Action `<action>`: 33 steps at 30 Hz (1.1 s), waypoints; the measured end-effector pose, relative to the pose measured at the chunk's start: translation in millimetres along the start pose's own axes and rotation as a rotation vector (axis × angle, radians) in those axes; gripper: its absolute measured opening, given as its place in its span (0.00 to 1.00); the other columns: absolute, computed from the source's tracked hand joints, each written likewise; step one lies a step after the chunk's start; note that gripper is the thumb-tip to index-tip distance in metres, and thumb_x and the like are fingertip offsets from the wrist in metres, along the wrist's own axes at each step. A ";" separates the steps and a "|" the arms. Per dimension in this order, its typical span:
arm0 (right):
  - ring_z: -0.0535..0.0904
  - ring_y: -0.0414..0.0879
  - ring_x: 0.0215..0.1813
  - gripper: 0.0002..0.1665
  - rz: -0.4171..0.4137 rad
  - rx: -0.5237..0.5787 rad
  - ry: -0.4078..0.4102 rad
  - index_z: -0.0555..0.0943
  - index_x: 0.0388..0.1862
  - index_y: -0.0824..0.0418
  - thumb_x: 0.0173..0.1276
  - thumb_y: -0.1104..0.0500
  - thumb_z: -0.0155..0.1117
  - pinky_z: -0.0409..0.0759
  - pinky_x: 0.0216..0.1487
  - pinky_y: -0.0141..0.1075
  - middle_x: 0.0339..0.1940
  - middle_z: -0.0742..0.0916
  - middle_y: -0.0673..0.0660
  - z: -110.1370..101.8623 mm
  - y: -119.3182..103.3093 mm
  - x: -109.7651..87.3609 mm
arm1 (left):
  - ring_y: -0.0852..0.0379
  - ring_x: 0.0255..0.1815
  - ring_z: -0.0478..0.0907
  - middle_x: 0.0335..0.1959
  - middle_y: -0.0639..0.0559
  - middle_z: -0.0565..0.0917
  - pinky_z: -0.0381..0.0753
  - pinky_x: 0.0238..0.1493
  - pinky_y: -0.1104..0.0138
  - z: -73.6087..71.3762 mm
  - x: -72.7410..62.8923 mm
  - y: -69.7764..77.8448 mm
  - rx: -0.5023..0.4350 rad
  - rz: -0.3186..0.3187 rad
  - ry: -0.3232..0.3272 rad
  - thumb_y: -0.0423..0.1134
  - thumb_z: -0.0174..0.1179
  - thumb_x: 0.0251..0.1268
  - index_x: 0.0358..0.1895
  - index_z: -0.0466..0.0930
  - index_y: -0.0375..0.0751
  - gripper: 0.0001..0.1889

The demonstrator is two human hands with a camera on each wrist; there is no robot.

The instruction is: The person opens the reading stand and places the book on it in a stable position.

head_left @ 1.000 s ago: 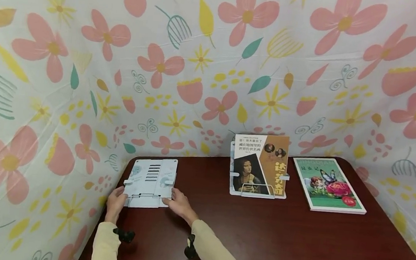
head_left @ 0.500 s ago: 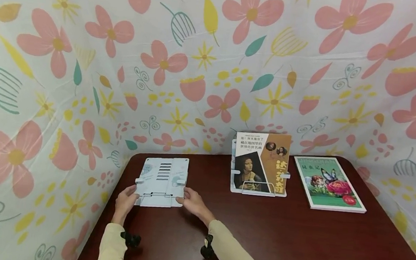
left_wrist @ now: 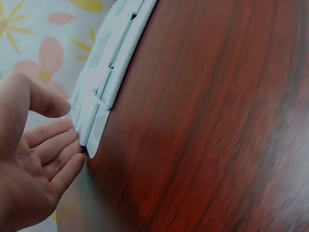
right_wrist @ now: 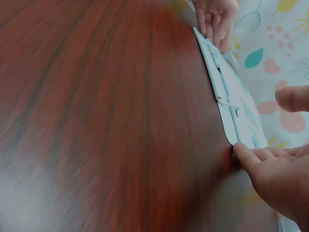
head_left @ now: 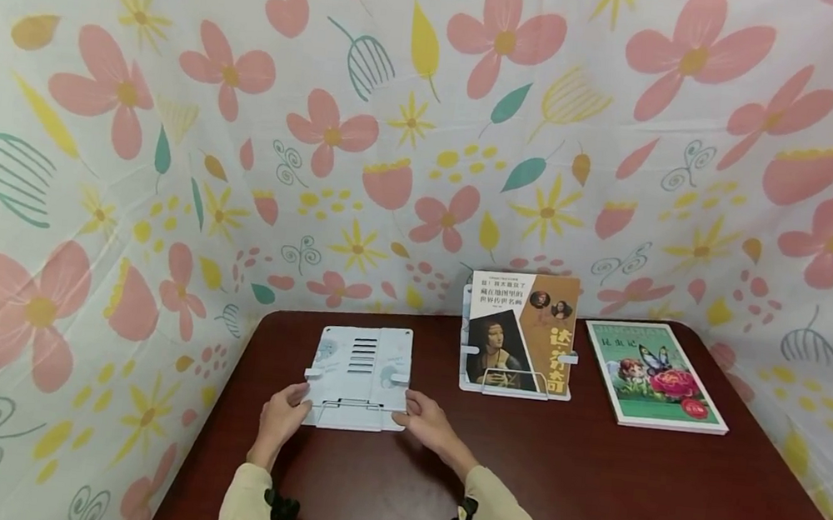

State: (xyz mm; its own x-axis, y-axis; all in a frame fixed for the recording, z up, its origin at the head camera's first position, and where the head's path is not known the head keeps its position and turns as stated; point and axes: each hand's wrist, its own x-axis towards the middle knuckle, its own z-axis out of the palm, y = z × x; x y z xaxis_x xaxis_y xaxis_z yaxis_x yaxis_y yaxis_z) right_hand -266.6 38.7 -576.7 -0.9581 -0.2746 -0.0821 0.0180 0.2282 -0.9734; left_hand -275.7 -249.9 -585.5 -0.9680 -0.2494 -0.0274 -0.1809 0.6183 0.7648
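1. A pale blue-white book stand (head_left: 336, 376) sits left of centre in the lower half of the head view, on the dark reddish-brown table (head_left: 590, 494).
2. Its panel is roughly rectangular, with faint grey-blue printed patches and a column of dark slots (head_left: 362, 356) down the middle.
3. A small pale clip juts at each side, the left clip (head_left: 313, 374) and the right clip (head_left: 400, 379); a thin wire bracket (head_left: 350, 405) crosses near the lower edge.
4. It lies low against the table; whether every part is fully flat, I cannot tell.
5. The stand is between the two hands, which are apart from each other.
6. The left hand (head_left: 281, 416) is at its lower left corner; in the left wrist view the fingers (left_wrist: 60, 145) are extended against the side edge, the thumb parted from them.
7. The right hand (head_left: 436, 426) is at the lower right corner, fingers likewise extended to the edge; the right wrist view shows its thumb (right_wrist: 292, 98) raised clear.
8. Right of centre, a brown-and-white book (head_left: 555, 307) leans on a second stand (head_left: 560, 394); a green book (head_left: 657, 379) lies farther right.
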 end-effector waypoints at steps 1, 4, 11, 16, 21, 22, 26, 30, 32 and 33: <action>0.70 0.67 0.73 0.39 0.004 -0.006 0.010 0.64 0.73 0.78 0.70 0.59 0.65 0.72 0.70 0.55 0.70 0.75 0.76 -2.7 1.6 -3.1 | 0.41 0.64 0.79 0.63 0.40 0.83 0.77 0.64 0.46 1.1 -2.2 1.7 -0.002 0.007 -0.011 0.39 0.59 0.69 0.65 0.80 0.39 0.22; 0.71 0.67 0.73 0.39 0.019 -0.031 0.043 0.65 0.72 0.77 0.69 0.60 0.66 0.73 0.70 0.55 0.70 0.75 0.76 -11.9 4.1 -11.7 | 0.41 0.62 0.80 0.60 0.41 0.85 0.79 0.60 0.46 3.3 -8.4 7.7 -0.013 0.031 -0.058 0.40 0.59 0.70 0.63 0.81 0.40 0.21; 0.75 0.65 0.70 0.37 0.050 -0.071 0.078 0.67 0.71 0.77 0.68 0.61 0.66 0.77 0.67 0.53 0.67 0.78 0.75 -34.3 10.2 -33.7 | 0.43 0.57 0.83 0.53 0.43 0.88 0.83 0.54 0.50 8.2 -21.9 16.1 0.005 0.085 -0.171 0.39 0.61 0.70 0.57 0.86 0.41 0.16; 0.76 0.65 0.69 0.36 0.033 -0.111 0.081 0.68 0.70 0.77 0.68 0.60 0.67 0.78 0.65 0.53 0.67 0.78 0.75 -48.3 10.3 -54.1 | 0.44 0.53 0.85 0.50 0.43 0.89 0.85 0.50 0.51 14.4 -31.0 23.2 0.038 0.139 -0.219 0.38 0.63 0.68 0.54 0.87 0.41 0.14; 0.77 0.67 0.67 0.34 -0.005 -0.131 0.093 0.70 0.68 0.78 0.68 0.63 0.66 0.79 0.64 0.52 0.65 0.78 0.76 -56.4 15.0 -69.7 | 0.45 0.54 0.86 0.50 0.43 0.89 0.85 0.50 0.52 19.9 -40.2 22.5 -0.005 0.164 -0.245 0.36 0.63 0.68 0.54 0.88 0.41 0.13; 0.77 0.67 0.67 0.33 -0.010 -0.133 0.099 0.71 0.67 0.78 0.68 0.63 0.66 0.79 0.63 0.51 0.65 0.79 0.77 -56.9 17.3 -71.7 | 0.45 0.54 0.86 0.50 0.43 0.89 0.86 0.49 0.54 20.4 -40.9 20.8 -0.025 0.165 -0.242 0.36 0.63 0.68 0.53 0.88 0.41 0.13; 0.81 0.66 0.63 0.26 -0.056 -0.162 0.196 0.75 0.63 0.77 0.68 0.68 0.65 0.82 0.59 0.48 0.61 0.82 0.76 -57.1 25.5 -74.7 | 0.46 0.48 0.88 0.47 0.40 0.90 0.88 0.44 0.59 21.5 -31.5 10.8 -0.200 0.121 -0.234 0.31 0.61 0.70 0.51 0.88 0.36 0.12; 0.89 0.57 0.47 0.16 -0.090 -0.284 0.375 0.82 0.52 0.72 0.66 0.69 0.65 0.87 0.48 0.45 0.45 0.90 0.67 -56.8 23.5 -72.8 | 0.40 0.49 0.88 0.49 0.30 0.87 0.88 0.49 0.57 21.3 -2.8 13.3 -0.397 0.037 -0.230 0.29 0.57 0.73 0.56 0.82 0.26 0.14; 0.89 0.52 0.40 0.11 -0.089 -0.330 0.403 0.84 0.46 0.69 0.65 0.69 0.65 0.87 0.43 0.42 0.38 0.90 0.61 -53.9 19.3 -71.0 | 0.39 0.51 0.86 0.52 0.28 0.85 0.87 0.52 0.56 24.6 15.7 21.1 -0.440 -0.008 -0.242 0.29 0.57 0.74 0.58 0.79 0.24 0.16; 0.88 0.49 0.37 0.09 -0.084 -0.342 0.398 0.85 0.44 0.68 0.64 0.68 0.65 0.86 0.41 0.40 0.35 0.90 0.59 -50.8 17.5 -70.1 | 0.40 0.51 0.86 0.53 0.27 0.84 0.86 0.53 0.56 27.4 24.0 25.8 -0.450 -0.030 -0.251 0.30 0.57 0.74 0.59 0.79 0.23 0.16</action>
State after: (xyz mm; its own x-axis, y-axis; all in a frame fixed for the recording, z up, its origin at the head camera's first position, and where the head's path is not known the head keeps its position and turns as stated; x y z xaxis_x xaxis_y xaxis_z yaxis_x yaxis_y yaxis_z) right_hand -213.6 109.5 -577.1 -0.9878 0.0551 0.1457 -0.0946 0.5307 -0.8422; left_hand -308.4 -219.5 -584.0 -0.9854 -0.0418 -0.1651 -0.1702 0.2175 0.9611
